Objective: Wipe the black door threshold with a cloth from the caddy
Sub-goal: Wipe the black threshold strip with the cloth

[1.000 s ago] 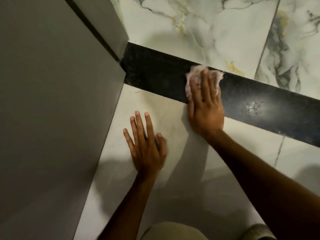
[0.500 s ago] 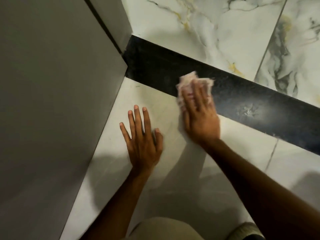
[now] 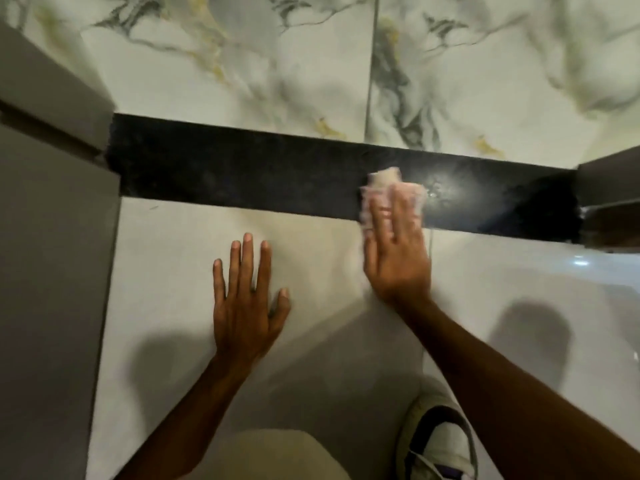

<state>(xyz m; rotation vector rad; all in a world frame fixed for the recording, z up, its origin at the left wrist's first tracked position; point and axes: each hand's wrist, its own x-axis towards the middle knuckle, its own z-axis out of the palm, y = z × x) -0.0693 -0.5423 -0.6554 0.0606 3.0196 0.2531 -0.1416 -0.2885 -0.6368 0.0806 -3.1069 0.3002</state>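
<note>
The black door threshold (image 3: 242, 174) runs as a dark strip across the floor from the left door frame to the right one. A pale pinkish cloth (image 3: 386, 183) lies on its right half, blurred by motion. My right hand (image 3: 398, 258) presses flat on the cloth, fingers over the strip's near edge. My left hand (image 3: 247, 303) rests flat on the white floor tile in front of the threshold, fingers spread, holding nothing. A bright reflection shines on the strip just right of the cloth. The caddy is not in view.
A grey door or wall panel (image 3: 48, 306) stands along the left. A dark door frame (image 3: 609, 202) closes off the strip at the right. Marbled tiles (image 3: 277, 64) lie beyond the threshold. My knee (image 3: 284, 455) and a white shoe (image 3: 440, 441) are at the bottom.
My right hand and the cloth have slid to the right along the threshold, away from the left frame. The view has swung right, showing the strip's right end. My left hand stays planted.
</note>
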